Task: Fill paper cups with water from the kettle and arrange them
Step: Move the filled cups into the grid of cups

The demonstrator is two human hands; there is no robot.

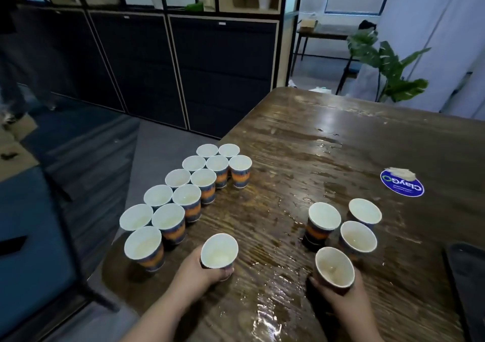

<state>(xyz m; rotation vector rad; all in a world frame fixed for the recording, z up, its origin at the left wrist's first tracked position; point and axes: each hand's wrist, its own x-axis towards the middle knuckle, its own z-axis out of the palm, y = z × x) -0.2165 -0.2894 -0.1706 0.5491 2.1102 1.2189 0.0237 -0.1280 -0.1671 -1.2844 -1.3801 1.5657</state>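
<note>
Several orange-and-blue paper cups (186, 200) stand in two diagonal rows along the left edge of the dark wooden table (301, 137). My left hand (199, 270) grips one more cup (219, 252), holding water, just right of the near end of those rows. My right hand (341, 291) grips another cup (333, 267) with water near the front. Behind it stand three separate cups (324, 219), (358, 236), (364, 211). No kettle is in view.
Spilled water (265, 312) shines over the middle and front of the table. A round blue sticker (401, 184) lies at the right. A dark flat object (467, 276) sits at the right edge. Cabinets and a blue seat lie beyond the left edge.
</note>
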